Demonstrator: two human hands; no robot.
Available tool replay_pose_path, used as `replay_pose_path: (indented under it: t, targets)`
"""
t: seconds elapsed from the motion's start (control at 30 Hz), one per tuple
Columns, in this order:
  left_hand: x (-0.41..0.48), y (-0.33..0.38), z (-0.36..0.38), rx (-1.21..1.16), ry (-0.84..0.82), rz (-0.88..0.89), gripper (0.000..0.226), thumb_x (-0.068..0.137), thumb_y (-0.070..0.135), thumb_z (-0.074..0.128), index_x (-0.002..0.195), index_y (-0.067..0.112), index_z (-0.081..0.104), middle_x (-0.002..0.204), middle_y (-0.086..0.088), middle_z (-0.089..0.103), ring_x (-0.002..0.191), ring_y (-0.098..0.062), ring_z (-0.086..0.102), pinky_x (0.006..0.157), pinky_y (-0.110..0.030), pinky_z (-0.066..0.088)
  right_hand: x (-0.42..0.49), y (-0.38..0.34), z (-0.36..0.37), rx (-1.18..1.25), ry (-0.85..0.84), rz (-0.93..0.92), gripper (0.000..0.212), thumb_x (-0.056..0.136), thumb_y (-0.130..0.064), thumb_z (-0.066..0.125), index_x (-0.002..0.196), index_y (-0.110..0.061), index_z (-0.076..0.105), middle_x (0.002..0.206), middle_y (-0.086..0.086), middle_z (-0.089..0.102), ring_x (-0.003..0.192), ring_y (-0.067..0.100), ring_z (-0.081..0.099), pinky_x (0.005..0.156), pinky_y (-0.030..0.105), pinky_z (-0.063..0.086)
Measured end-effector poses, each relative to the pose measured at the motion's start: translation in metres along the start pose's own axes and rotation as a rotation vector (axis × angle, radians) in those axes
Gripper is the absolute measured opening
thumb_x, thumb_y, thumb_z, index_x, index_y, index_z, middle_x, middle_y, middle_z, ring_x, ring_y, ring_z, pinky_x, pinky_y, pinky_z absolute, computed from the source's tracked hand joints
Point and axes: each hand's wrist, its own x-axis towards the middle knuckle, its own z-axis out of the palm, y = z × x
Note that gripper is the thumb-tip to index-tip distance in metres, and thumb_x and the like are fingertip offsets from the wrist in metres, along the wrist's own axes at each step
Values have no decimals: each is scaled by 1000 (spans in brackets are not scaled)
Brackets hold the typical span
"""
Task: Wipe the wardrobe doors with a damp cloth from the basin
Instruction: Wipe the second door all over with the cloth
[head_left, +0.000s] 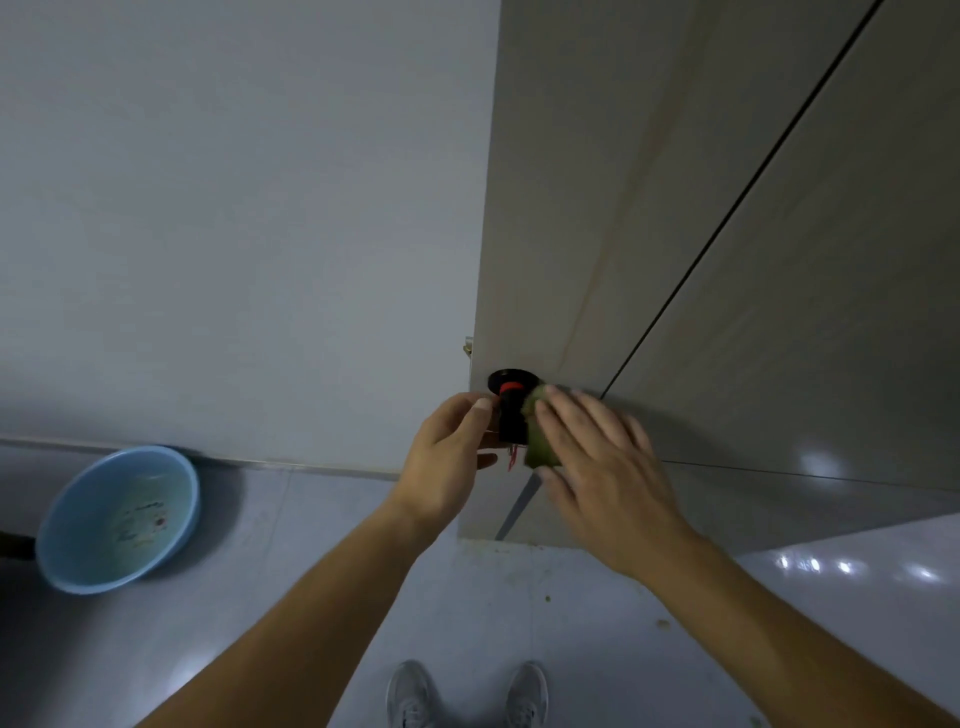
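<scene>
On the smooth wardrobe door (597, 208), our left hand (447, 452) pinches the black knob (511, 415); right hand (602, 467) presses green cloth (537, 452) flat.

Your picture is dim and grey, lit softly from the upper left. Small white glare spots sit on the glossy floor (852, 566) at the right, and one on the lower wardrobe (779, 312) panel. Your right grip (602, 462) is smeared by motion blur and throws a soft shadow rightward on the door. Your left grip (447, 457) and the black knob (511, 415) it pinches are sharper. The basin (83, 499) casts a dark shadow to its right. The wide lens tilts the wardrobe edges and stretches your forearms at the near edge. The whole frame looks slightly soft.
</scene>
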Motion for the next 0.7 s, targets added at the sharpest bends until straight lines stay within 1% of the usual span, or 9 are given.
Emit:
replay_pose_path:
  t: [0.07, 0.17, 0.23, 0.3, 0.37, 0.47, 0.53, 0.63, 0.7]
  targets:
    - [-1, 0, 3, -3, 15, 9, 29, 110, 29, 40, 113, 25, 69, 104, 0, 77, 100, -14, 72, 95, -40, 56, -6, 2, 0, 19, 25, 72, 60, 101, -44, 37, 152, -14, 43, 162, 4, 37, 145, 27, 38, 108, 50, 43]
    - [-3, 0, 5, -43, 15, 11, 32, 110, 26, 40, 108, 28, 72, 102, 0, 78, 101, -16, 73, 93, -36, 56, 2, -30, 12, 47, 106, 36, 60, 97, -35, 43, 153, -11, 42, 162, 6, 37, 148, 28, 34, 114, 47, 36]
    - [-5, 1, 8, -63, 17, 13, 33, 110, 23, 40, 104, 27, 72, 99, 2, 79, 99, -15, 73, 91, -32, 58, 4, -39, 23, 32, 166, 0, 62, 96, -24, 47, 154, -7, 37, 163, 9, 34, 149, 28, 33, 118, 45, 32]
    - [-4, 1, 10, -68, 36, 12, 32, 109, 19, 43, 102, 27, 72, 98, 3, 79, 100, -16, 73, 92, -33, 57, -7, -23, 31, -21, 210, -33, 66, 94, -12, 50, 156, -5, 30, 164, 10, 31, 149, 29, 33, 120, 44, 31]
    - [-2, -2, 13, -47, 66, 6, 30, 106, 12, 49, 101, 30, 72, 98, 7, 79, 101, -13, 72, 96, -37, 56, -26, -3, 37, -53, 251, 1, 69, 91, -5, 53, 156, -3, 29, 164, 12, 31, 148, 32, 34, 119, 46, 34]
    - [-1, -3, 15, -39, 105, -3, 31, 103, 7, 54, 99, 31, 73, 96, 12, 79, 101, -10, 72, 98, -39, 56, -31, -3, 38, -3, 308, 121, 68, 87, 0, 52, 153, -1, 34, 161, 15, 35, 147, 36, 35, 117, 50, 36]
    - [0, -1, 16, -39, 91, 5, 30, 103, 6, 54, 101, 29, 73, 96, 10, 79, 98, -10, 73, 94, -36, 57, -17, -21, 39, 56, 285, 89, 69, 86, 2, 50, 153, -2, 36, 161, 14, 36, 148, 35, 34, 120, 50, 31]
    - [3, 0, 16, -10, 103, 22, 23, 102, 8, 57, 105, 25, 72, 94, 7, 79, 93, -10, 75, 84, -28, 60, -7, -21, 40, 23, 288, -57, 65, 90, 0, 50, 153, -5, 38, 161, 10, 38, 147, 31, 36, 120, 47, 31]
    - [6, -3, 16, 34, 140, 19, 19, 100, 11, 62, 112, 23, 71, 97, 4, 79, 95, -11, 74, 82, -27, 59, -14, 1, 39, 52, 308, 16, 64, 90, 1, 60, 151, -7, 44, 156, 9, 45, 141, 29, 41, 115, 44, 37]
